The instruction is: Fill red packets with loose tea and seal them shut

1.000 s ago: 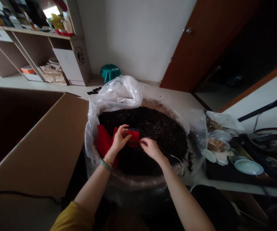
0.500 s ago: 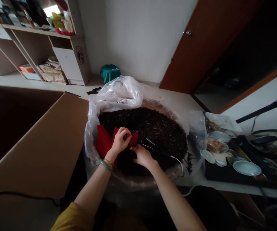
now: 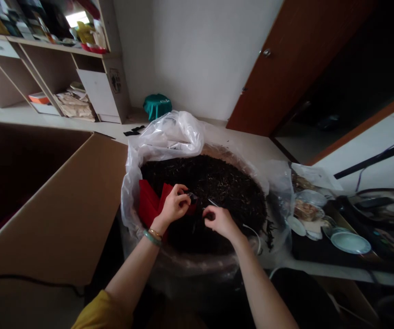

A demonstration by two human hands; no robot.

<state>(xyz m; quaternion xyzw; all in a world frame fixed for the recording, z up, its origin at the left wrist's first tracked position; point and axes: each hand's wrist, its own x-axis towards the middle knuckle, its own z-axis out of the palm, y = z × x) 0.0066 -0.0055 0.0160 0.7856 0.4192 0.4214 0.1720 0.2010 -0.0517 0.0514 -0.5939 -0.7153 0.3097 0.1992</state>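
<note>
My left hand [image 3: 175, 204], with bracelets at the wrist, is closed in a pinch on a small dark, shiny packet [image 3: 193, 197]. Red pouches [image 3: 148, 201] lie under and left of that hand. My right hand [image 3: 220, 222] curls its fingers together low over dark dried shreds [image 3: 233, 183]; what is between the fingertips is hidden. Behind the right hand shows the tip of a slim two-armed tool [image 3: 213, 202], mostly covered, with a white cord [image 3: 254, 230]. The shreds fill a wide round container lined with a clear plastic bag [image 3: 128, 183].
A large open cardboard box [image 3: 63, 219] stands at left. To the right are a pale green lid [image 3: 350, 241] and a tub of brownish pieces [image 3: 308, 208]. A green-covered bin [image 3: 157, 106] sits by the wall, near a brown door [image 3: 272, 59].
My right hand has moved right and slightly up, over the two-armed tool, its fingers now curled. My left hand has shifted slightly down and right; a shiny packet now shows at its fingertips.
</note>
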